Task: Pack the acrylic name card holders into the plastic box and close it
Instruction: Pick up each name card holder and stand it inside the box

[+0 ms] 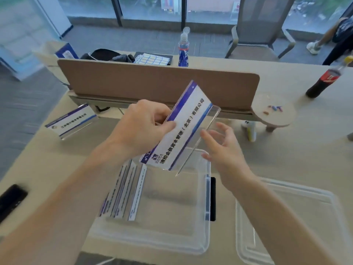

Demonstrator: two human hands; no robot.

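My left hand (142,129) grips an acrylic name card holder (183,129) with a blue-and-white card, tilted above the far edge of the clear plastic box (207,207). My right hand (223,150) hovers open just right of the holder, its fingers spread near the acrylic base. Several card holders (124,194) stand on edge against the box's left side. Another holder (71,121) stands on the table at the left. The clear lid (286,222) lies flat to the right of the box.
A brown desk divider (158,87) runs across behind the box. A dark phone (11,199) lies at the left table edge. A cola bottle (326,79), a small round stand (275,111) and a water bottle (183,48) sit further back. A chair and a person's leg are beyond.
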